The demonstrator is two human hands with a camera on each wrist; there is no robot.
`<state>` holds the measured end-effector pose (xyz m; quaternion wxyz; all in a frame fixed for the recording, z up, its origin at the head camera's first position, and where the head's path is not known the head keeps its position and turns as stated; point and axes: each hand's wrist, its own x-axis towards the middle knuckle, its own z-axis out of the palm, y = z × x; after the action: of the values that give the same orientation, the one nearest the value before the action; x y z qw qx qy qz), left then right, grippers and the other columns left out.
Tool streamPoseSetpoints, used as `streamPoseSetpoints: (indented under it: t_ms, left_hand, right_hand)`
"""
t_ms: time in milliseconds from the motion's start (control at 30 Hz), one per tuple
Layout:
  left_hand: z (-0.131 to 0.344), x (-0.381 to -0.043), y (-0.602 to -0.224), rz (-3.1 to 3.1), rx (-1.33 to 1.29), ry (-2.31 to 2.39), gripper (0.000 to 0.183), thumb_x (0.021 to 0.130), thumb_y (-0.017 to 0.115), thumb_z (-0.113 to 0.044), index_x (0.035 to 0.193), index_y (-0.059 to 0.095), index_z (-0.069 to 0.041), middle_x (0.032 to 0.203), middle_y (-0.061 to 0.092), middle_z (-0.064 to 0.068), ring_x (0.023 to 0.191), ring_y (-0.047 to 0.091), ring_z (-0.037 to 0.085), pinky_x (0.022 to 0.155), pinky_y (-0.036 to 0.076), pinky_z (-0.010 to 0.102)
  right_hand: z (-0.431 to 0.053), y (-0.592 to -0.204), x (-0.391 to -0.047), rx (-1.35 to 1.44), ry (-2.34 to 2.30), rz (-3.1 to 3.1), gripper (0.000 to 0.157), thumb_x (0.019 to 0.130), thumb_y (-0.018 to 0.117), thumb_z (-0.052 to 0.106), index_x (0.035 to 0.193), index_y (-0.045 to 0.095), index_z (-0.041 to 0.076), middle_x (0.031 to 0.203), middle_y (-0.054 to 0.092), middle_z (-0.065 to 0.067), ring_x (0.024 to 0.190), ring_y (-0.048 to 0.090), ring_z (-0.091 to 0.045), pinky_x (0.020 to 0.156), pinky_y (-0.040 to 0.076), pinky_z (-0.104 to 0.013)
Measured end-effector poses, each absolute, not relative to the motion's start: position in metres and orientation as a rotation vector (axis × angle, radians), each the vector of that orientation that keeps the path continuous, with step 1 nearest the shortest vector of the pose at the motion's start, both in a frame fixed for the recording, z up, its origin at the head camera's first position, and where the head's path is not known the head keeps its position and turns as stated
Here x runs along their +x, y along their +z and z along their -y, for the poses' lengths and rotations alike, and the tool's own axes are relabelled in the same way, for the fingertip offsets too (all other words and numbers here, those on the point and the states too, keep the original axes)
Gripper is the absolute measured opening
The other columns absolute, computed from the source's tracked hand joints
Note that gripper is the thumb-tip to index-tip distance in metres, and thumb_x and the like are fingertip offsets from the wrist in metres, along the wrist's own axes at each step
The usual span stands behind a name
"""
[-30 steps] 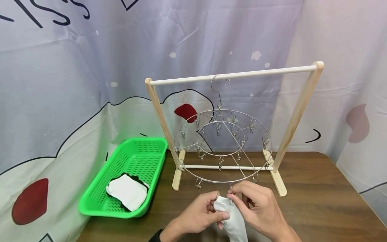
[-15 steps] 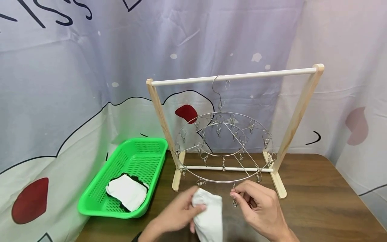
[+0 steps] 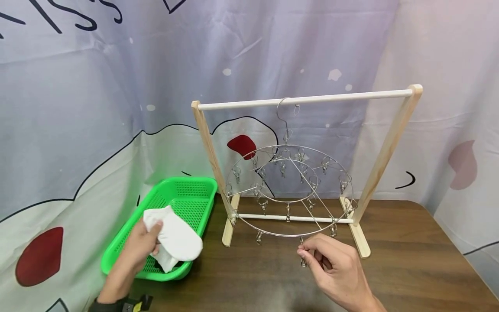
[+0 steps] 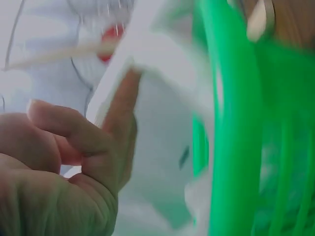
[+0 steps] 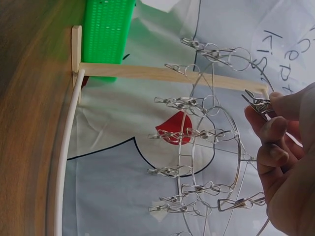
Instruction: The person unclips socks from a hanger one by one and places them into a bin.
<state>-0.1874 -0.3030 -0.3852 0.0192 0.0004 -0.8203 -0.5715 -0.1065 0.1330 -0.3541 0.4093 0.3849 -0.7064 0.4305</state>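
My left hand (image 3: 136, 245) holds a white sock (image 3: 180, 239) between thumb and fingers, over the green basket (image 3: 208, 201). The sock's rounded end hangs past the basket's right rim. Blur softens this sock in the left wrist view, where the basket wall stands close beside the fingers. My right hand (image 3: 338, 271) pinches a metal clip (image 5: 258, 102) at the near edge of the round wire hanger (image 3: 273, 234). The clip's free end pokes out below the fingertips with no cloth in it. More cloth, white and black, shows beneath the held sock.
The hanger hangs by its hook from the white bar (image 3: 343, 97) of a wooden stand (image 3: 383, 160). Several other metal clips dangle around its two rings. Brown tabletop (image 3: 249, 281) lies in front, and a patterned curtain (image 3: 171, 52) drapes behind.
My left hand has drawn the sock away from the clip, then carried it left to the basket. The right hand stays at the clip, now pinching it without the sock.
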Motion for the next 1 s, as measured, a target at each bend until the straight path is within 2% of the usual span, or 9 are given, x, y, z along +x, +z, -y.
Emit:
streamPoseSetpoints:
  t_ms: [100, 300, 533, 667, 800, 900, 1000]
  left_hand:
    - [0.327, -0.191, -0.386, 2.653, 0.062, -1.654, 0.040, 0.097, 0.037, -0.025, 0.122, 0.031, 0.006, 0.074, 0.057, 0.014, 0.047, 0.047, 0.016, 0.035, 0.043, 0.028]
    - [0.353, -0.200, -0.385, 2.912, 0.198, -1.373, 0.061, 0.092, 0.051, -0.024, 0.130, 0.020, 0.011, 0.075, 0.067, 0.009, 0.052, 0.055, 0.024, 0.040, 0.044, 0.030]
    - [0.363, -0.201, -0.396, 3.068, 0.169, -1.085, 0.062, 0.087, 0.057, -0.020, 0.130, 0.025, 0.011, 0.087, 0.064, 0.017, 0.055, 0.054, 0.023, 0.049, 0.047, 0.037]
    - [0.365, -0.204, -0.399, 3.070, 0.143, -0.840, 0.060, 0.086, 0.058, -0.023, 0.128, 0.032, 0.010, 0.092, 0.059, 0.024, 0.066, 0.053, 0.024, 0.053, 0.045, 0.038]
    - [0.364, -0.198, -0.395, 3.030, 0.179, -0.641, 0.059, 0.086, 0.055, -0.029, 0.124, 0.035, 0.012, 0.096, 0.057, 0.031, 0.079, 0.053, 0.038, 0.062, 0.046, 0.048]
    - [0.352, -0.183, -0.385, 2.869, 0.242, -0.496, 0.057, 0.085, 0.056, -0.029, 0.120, 0.039, 0.013, 0.099, 0.050, 0.036, 0.081, 0.049, 0.049, 0.059, 0.044, 0.055]
    - [0.325, -0.166, -0.368, 2.603, 0.226, -0.444, 0.040, 0.083, 0.059, -0.023, 0.110, 0.052, 0.005, 0.093, 0.055, 0.028, 0.076, 0.053, 0.043, 0.053, 0.043, 0.054]
  right_hand:
    - [-0.134, -0.353, -0.106, 0.984, 1.075, 1.776, 0.023, 0.066, 0.070, -0.007, 0.082, 0.065, 0.008, 0.071, 0.057, 0.003, 0.054, 0.039, 0.002, 0.040, 0.026, -0.005]
    - [-0.135, -0.355, -0.108, 0.989, 1.060, 1.774, 0.022, 0.066, 0.070, -0.007, 0.083, 0.065, 0.007, 0.071, 0.057, 0.003, 0.054, 0.039, 0.002, 0.041, 0.026, -0.005]
    - [-0.136, -0.357, -0.110, 1.006, 1.052, 1.784, 0.021, 0.068, 0.070, -0.006, 0.085, 0.065, 0.007, 0.073, 0.058, 0.002, 0.055, 0.041, 0.002, 0.042, 0.028, -0.004]
    - [-0.135, -0.357, -0.110, 1.004, 1.041, 1.787, 0.024, 0.067, 0.070, -0.007, 0.086, 0.064, 0.006, 0.074, 0.058, 0.002, 0.056, 0.041, 0.002, 0.043, 0.029, -0.004]
    - [-0.132, -0.351, -0.106, 0.986, 1.009, 1.799, 0.025, 0.066, 0.070, -0.007, 0.086, 0.064, 0.006, 0.073, 0.057, 0.004, 0.054, 0.040, 0.004, 0.043, 0.029, -0.003]
    - [-0.128, -0.344, -0.101, 0.947, 0.984, 1.836, 0.026, 0.065, 0.071, -0.005, 0.088, 0.063, 0.005, 0.072, 0.057, 0.006, 0.052, 0.038, 0.006, 0.043, 0.027, -0.002]
    - [-0.127, -0.340, -0.095, 0.871, 0.991, 1.917, 0.031, 0.066, 0.071, -0.003, 0.093, 0.060, 0.004, 0.074, 0.060, 0.005, 0.051, 0.040, 0.007, 0.041, 0.028, -0.003]
